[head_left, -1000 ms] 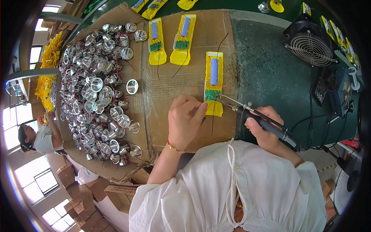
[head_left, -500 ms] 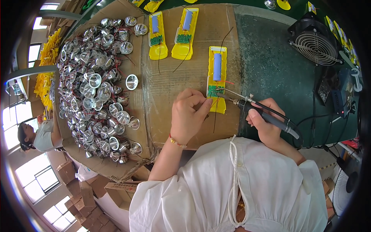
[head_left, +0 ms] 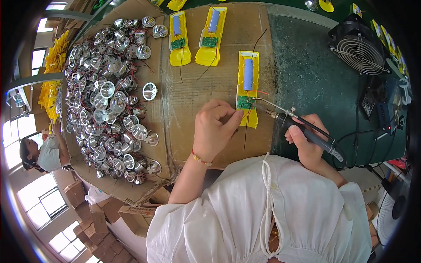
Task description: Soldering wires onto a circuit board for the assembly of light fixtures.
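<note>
My right hand [head_left: 307,136] grips a soldering iron [head_left: 319,141] with a dark handle and a thin bent metal tube [head_left: 274,105] fixed along it. The tube's end and the iron's tip are at the green circuit board [head_left: 244,102]; whether they touch it I cannot tell. That board sits in a yellow plastic housing [head_left: 248,119], below a blue cylindrical battery [head_left: 248,74]. Red and black wires stick out around it. My left hand [head_left: 215,127] is closed in a pinch beside the board's lower left; what its fingertips hold is hidden.
Many silvery reflector cups [head_left: 107,90] with wires are heaped on cardboard [head_left: 193,87] at the left. Two similar yellow housings [head_left: 180,57] lie at the back. A black fan with a wire grille [head_left: 360,52] stands back right. Another person [head_left: 46,151] is at far left.
The soldering iron and my right hand have moved slightly right, and the tip has drawn back a little over the board. The yellow housing has shifted slightly. My left hand keeps its pinch.
</note>
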Action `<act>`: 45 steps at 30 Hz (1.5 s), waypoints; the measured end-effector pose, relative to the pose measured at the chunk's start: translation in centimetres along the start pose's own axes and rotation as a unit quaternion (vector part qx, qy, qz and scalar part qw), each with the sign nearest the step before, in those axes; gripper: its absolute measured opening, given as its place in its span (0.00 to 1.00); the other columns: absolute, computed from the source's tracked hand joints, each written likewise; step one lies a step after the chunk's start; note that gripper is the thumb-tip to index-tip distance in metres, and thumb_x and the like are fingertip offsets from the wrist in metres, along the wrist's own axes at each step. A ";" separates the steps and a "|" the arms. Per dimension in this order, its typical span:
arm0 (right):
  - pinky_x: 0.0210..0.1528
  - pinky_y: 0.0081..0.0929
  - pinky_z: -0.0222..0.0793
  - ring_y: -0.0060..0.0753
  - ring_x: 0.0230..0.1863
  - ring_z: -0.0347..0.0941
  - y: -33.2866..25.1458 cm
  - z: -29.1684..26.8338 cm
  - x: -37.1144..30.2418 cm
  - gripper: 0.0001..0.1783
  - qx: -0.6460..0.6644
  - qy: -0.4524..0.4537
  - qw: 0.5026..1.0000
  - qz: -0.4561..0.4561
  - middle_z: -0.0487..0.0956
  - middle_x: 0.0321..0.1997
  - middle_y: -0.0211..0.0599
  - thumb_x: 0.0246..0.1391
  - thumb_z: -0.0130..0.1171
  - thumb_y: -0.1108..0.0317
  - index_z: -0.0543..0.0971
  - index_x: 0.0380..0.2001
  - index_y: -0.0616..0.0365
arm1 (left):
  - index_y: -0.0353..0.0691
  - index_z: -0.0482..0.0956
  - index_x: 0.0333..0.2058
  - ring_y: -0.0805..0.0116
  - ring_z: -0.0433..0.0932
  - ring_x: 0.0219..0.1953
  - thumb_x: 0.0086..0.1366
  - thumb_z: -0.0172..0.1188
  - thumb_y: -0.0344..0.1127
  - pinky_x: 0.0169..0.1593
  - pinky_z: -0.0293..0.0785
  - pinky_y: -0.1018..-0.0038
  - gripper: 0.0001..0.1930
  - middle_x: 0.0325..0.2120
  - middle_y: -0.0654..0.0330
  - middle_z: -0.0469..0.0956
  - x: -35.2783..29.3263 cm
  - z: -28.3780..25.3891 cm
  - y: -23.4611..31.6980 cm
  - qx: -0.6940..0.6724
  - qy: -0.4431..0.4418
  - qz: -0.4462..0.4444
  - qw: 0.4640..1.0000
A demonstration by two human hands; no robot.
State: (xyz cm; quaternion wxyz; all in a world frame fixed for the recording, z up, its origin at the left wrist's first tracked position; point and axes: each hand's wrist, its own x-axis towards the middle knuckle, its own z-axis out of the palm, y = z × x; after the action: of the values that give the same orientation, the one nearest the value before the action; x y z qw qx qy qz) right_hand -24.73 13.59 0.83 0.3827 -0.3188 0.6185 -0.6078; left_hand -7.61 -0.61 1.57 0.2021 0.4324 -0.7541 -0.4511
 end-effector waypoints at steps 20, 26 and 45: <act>0.22 0.18 0.67 0.20 0.20 0.69 0.0 -0.3 0.0 0.08 -0.072 -0.044 0.996 -0.028 0.74 0.20 0.38 0.50 0.55 0.73 0.69 0.31 0.66 | 0.40 0.79 0.20 0.63 0.70 0.28 0.45 0.64 0.30 0.35 0.65 0.71 0.03 0.24 0.62 0.72 -0.1 1.4 -0.5 0.077 0.045 0.038 0.995; 0.21 0.18 0.67 0.20 0.19 0.69 -0.2 -0.5 0.0 0.09 -0.121 -0.055 0.989 -0.066 0.74 0.20 0.38 0.50 0.55 0.72 0.69 0.32 0.66 | 0.39 0.79 0.20 0.64 0.70 0.28 0.45 0.64 0.30 0.35 0.65 0.71 0.03 0.24 0.61 0.72 0.0 1.2 -0.6 0.051 0.031 0.014 0.998; 0.26 0.18 0.69 0.22 0.23 0.72 0.6 -3.2 0.1 0.10 0.006 0.065 0.997 -0.045 0.75 0.23 0.39 0.49 0.57 0.72 0.69 0.33 0.66 | 0.36 0.78 0.21 0.71 0.70 0.20 0.47 0.63 0.28 0.24 0.68 0.77 0.03 0.23 0.58 0.73 0.2 1.4 0.6 0.027 0.012 -0.006 1.000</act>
State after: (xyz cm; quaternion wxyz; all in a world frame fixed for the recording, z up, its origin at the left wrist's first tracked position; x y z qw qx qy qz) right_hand -27.49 15.15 0.10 0.3153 -0.3042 0.6236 -0.6474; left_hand -8.97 0.08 1.29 0.1971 0.4476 -0.7611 -0.4261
